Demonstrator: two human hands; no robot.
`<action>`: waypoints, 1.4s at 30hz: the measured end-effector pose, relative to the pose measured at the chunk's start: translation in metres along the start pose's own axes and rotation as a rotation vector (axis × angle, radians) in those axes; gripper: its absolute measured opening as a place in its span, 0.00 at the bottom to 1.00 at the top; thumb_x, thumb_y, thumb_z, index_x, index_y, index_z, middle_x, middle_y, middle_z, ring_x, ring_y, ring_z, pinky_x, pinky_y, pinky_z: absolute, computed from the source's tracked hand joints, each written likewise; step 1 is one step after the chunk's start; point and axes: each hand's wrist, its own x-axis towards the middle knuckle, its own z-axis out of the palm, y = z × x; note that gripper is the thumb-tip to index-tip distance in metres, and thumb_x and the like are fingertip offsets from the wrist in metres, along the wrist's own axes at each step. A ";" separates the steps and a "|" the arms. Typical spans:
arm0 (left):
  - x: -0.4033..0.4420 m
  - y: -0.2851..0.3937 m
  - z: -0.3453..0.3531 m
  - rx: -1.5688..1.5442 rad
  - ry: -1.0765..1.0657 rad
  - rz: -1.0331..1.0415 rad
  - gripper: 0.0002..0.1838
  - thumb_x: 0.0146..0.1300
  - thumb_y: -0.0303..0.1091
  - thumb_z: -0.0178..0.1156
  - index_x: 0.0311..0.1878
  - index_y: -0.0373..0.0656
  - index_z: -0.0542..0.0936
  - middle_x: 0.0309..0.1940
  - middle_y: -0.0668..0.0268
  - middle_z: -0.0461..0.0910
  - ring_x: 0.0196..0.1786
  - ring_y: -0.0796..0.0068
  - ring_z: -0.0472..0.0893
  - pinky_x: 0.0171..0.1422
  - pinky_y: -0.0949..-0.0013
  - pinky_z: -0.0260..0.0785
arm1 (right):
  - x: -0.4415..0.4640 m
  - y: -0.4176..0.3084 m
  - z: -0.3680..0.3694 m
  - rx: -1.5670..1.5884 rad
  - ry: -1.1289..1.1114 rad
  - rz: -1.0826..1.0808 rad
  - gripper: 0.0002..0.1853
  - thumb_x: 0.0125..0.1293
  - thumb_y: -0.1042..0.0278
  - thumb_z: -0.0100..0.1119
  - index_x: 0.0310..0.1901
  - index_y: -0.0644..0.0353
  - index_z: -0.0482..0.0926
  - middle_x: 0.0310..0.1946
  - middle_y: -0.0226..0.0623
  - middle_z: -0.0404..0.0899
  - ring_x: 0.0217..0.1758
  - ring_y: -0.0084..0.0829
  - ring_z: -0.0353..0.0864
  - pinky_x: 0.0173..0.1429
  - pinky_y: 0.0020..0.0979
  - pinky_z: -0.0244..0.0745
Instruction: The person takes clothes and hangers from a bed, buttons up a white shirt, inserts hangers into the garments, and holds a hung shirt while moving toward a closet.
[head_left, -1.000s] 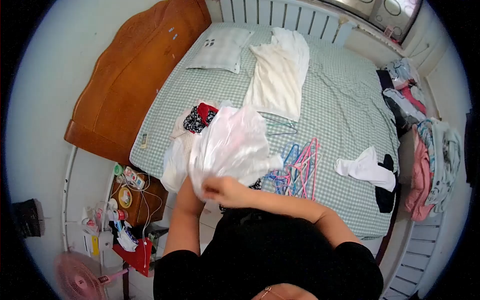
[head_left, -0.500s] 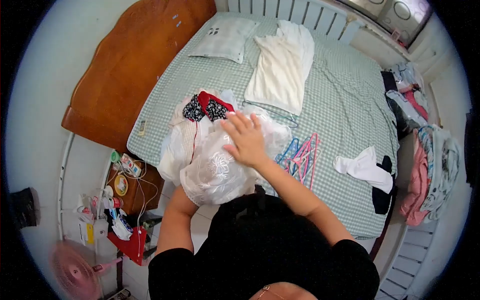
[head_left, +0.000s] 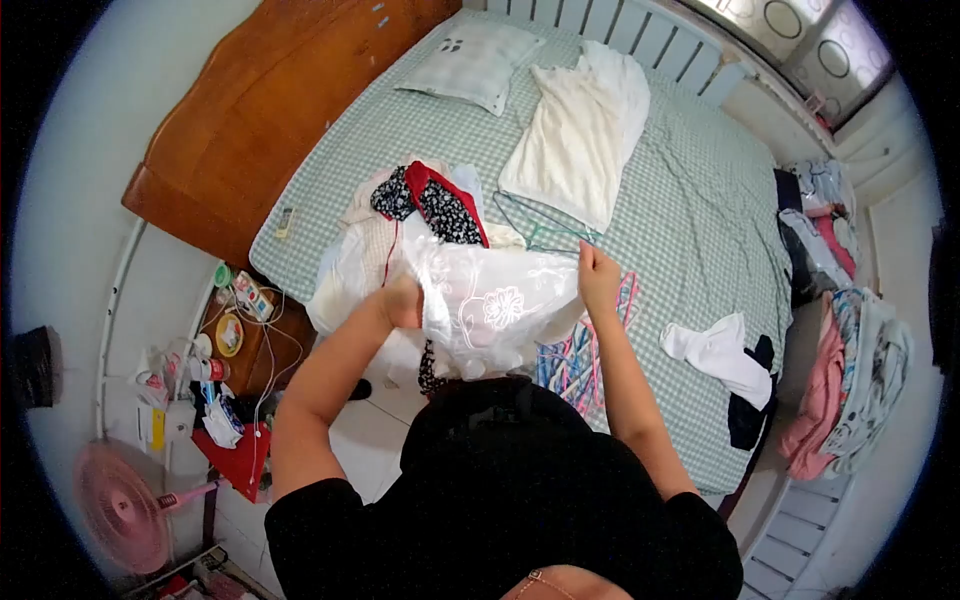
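A sheer white garment with an embroidered flower point(head_left: 498, 300) is stretched between my two hands in front of my body. My right hand point(head_left: 598, 275) pinches its upper right corner. At the opposite side, my left hand point(head_left: 403, 302) is closed on the fabric, its fingertips hidden by the cloth. Just beyond lies a pile with a black floral, red-trimmed piece of clothing point(head_left: 447, 208) and pale clothes point(head_left: 350, 270). Close to my right forearm are several pink and blue hangers point(head_left: 570, 365). A cream garment point(head_left: 570, 140) lies flat farther back, with a dark hanger point(head_left: 540, 222) at its lower edge.
The bed has a green checked sheet point(head_left: 690, 250), a pillow point(head_left: 472, 62) and a wooden headboard point(head_left: 260, 110). White point(head_left: 722, 355) and black point(head_left: 752, 410) clothes lie at right, near hanging clothes point(head_left: 850, 380). A cluttered bedside table point(head_left: 275, 350) and pink fan point(head_left: 122, 508) stand left.
My right hand was spread flat over the bunched white garment and now grips its corner farther right. My left hand has come out from beneath it, and the fabric is pulled wide.
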 end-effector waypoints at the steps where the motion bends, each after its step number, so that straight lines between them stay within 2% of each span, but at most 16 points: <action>1: -0.003 0.004 -0.004 -0.001 0.008 0.000 0.28 0.71 0.47 0.35 0.68 0.40 0.57 0.65 0.57 0.63 0.65 0.60 0.65 0.69 0.55 0.58 | -0.003 0.004 -0.001 -0.003 -0.005 -0.003 0.23 0.65 0.53 0.52 0.20 0.64 0.74 0.13 0.47 0.69 0.14 0.43 0.67 0.23 0.39 0.60; 10: -0.007 0.033 -0.001 -0.125 0.051 0.212 0.31 0.71 0.54 0.29 0.68 0.41 0.58 0.66 0.60 0.62 0.68 0.60 0.62 0.71 0.55 0.52 | -0.028 -0.010 0.001 0.035 -0.061 0.166 0.19 0.64 0.57 0.53 0.21 0.64 0.73 0.15 0.42 0.67 0.17 0.35 0.64 0.26 0.36 0.61; 12: -0.004 0.038 0.009 -0.191 0.029 0.373 0.30 0.71 0.52 0.34 0.68 0.42 0.58 0.66 0.60 0.61 0.68 0.59 0.60 0.71 0.55 0.51 | -0.022 -0.013 0.003 -0.120 0.274 -0.325 0.09 0.60 0.64 0.58 0.29 0.62 0.75 0.25 0.39 0.70 0.24 0.32 0.69 0.29 0.34 0.64; 13: -0.001 0.038 0.013 -0.189 0.030 0.375 0.30 0.71 0.52 0.34 0.68 0.42 0.58 0.66 0.60 0.61 0.68 0.59 0.60 0.71 0.55 0.51 | -0.023 -0.022 0.002 -0.118 0.274 -0.327 0.09 0.60 0.64 0.58 0.29 0.62 0.75 0.25 0.39 0.70 0.24 0.32 0.69 0.29 0.34 0.64; 16: 0.006 0.038 0.030 -0.305 -0.077 0.529 0.28 0.69 0.47 0.41 0.67 0.42 0.58 0.66 0.60 0.61 0.68 0.58 0.60 0.72 0.53 0.49 | -0.037 -0.078 -0.001 0.209 0.022 -0.114 0.09 0.53 0.73 0.61 0.36 0.61 0.75 0.31 0.38 0.70 0.32 0.34 0.72 0.34 0.32 0.69; 19: 0.026 0.024 0.057 -0.288 -0.154 0.607 0.27 0.66 0.41 0.47 0.67 0.42 0.58 0.65 0.60 0.62 0.68 0.59 0.60 0.73 0.54 0.47 | -0.052 -0.123 0.015 0.362 -0.257 -0.339 0.23 0.49 0.68 0.66 0.48 0.59 0.73 0.43 0.42 0.72 0.40 0.41 0.76 0.44 0.33 0.72; 21: 0.038 0.011 0.065 -0.413 -0.127 0.611 0.28 0.64 0.35 0.49 0.67 0.44 0.58 0.65 0.61 0.63 0.68 0.60 0.61 0.73 0.56 0.46 | -0.058 -0.133 0.025 0.386 -0.246 -0.337 0.21 0.52 0.68 0.63 0.49 0.60 0.72 0.43 0.43 0.74 0.41 0.40 0.75 0.47 0.33 0.70; 23: 0.041 0.005 0.072 -0.177 -0.065 0.709 0.28 0.63 0.32 0.48 0.68 0.47 0.58 0.65 0.61 0.63 0.67 0.61 0.62 0.72 0.56 0.50 | -0.050 -0.123 0.038 0.517 -0.345 0.171 0.18 0.56 0.69 0.59 0.48 0.61 0.72 0.37 0.44 0.75 0.38 0.35 0.75 0.47 0.32 0.69; 24: 0.036 0.006 0.066 -0.010 0.051 0.668 0.27 0.63 0.34 0.49 0.66 0.46 0.60 0.64 0.60 0.63 0.65 0.64 0.65 0.66 0.61 0.58 | -0.045 -0.116 0.037 0.596 -0.234 0.128 0.14 0.61 0.72 0.52 0.49 0.62 0.74 0.30 0.30 0.76 0.34 0.21 0.72 0.42 0.24 0.69; 25: 0.029 0.009 0.054 -0.009 0.051 0.669 0.27 0.63 0.34 0.49 0.66 0.46 0.60 0.64 0.60 0.63 0.65 0.64 0.65 0.66 0.61 0.58 | -0.037 -0.115 0.029 0.597 -0.235 0.127 0.14 0.61 0.72 0.52 0.49 0.62 0.74 0.30 0.30 0.76 0.34 0.21 0.72 0.42 0.24 0.69; 27: 0.016 0.019 0.030 1.070 0.614 0.105 0.27 0.62 0.41 0.53 0.63 0.43 0.64 0.63 0.57 0.64 0.62 0.63 0.67 0.60 0.63 0.64 | -0.020 -0.125 0.004 0.509 -0.150 -0.051 0.12 0.60 0.77 0.50 0.46 0.62 0.76 0.30 0.33 0.79 0.34 0.21 0.75 0.40 0.24 0.70; 29: 0.013 0.010 0.038 1.291 0.836 0.123 0.29 0.56 0.42 0.61 0.59 0.42 0.67 0.59 0.55 0.66 0.59 0.58 0.69 0.57 0.63 0.65 | -0.004 -0.137 -0.013 0.421 -0.187 -0.195 0.13 0.57 0.78 0.50 0.44 0.62 0.76 0.27 0.36 0.78 0.29 0.25 0.75 0.36 0.25 0.70; 31: 0.021 -0.001 0.051 1.518 0.945 0.839 0.31 0.49 0.37 0.67 0.56 0.42 0.68 0.56 0.56 0.68 0.58 0.54 0.69 0.58 0.61 0.64 | -0.002 -0.151 -0.024 0.336 -0.224 -0.339 0.13 0.55 0.79 0.50 0.43 0.61 0.77 0.23 0.39 0.77 0.24 0.28 0.75 0.33 0.27 0.70; 33: 0.033 -0.003 0.059 1.619 0.730 0.970 0.31 0.45 0.34 0.69 0.54 0.41 0.69 0.54 0.57 0.70 0.56 0.55 0.70 0.60 0.59 0.63 | -0.003 -0.166 -0.031 0.425 -0.354 -0.308 0.15 0.52 0.81 0.49 0.42 0.61 0.78 0.26 0.42 0.79 0.28 0.29 0.79 0.35 0.27 0.71; 39: 0.047 -0.020 0.070 1.384 0.594 0.522 0.25 0.49 0.32 0.66 0.52 0.40 0.74 0.46 0.59 0.78 0.53 0.62 0.75 0.60 0.65 0.64 | -0.008 -0.184 -0.065 0.462 -0.266 -0.352 0.19 0.47 0.83 0.46 0.41 0.61 0.79 0.36 0.41 0.82 0.38 0.34 0.82 0.45 0.28 0.74; 42: 0.053 -0.052 0.070 1.110 0.291 0.648 0.38 0.49 0.34 0.67 0.62 0.36 0.61 0.54 0.52 0.72 0.59 0.61 0.72 0.64 0.63 0.61 | -0.011 -0.179 -0.072 0.456 -0.228 -0.329 0.20 0.46 0.83 0.46 0.41 0.61 0.80 0.36 0.41 0.81 0.38 0.33 0.82 0.44 0.28 0.75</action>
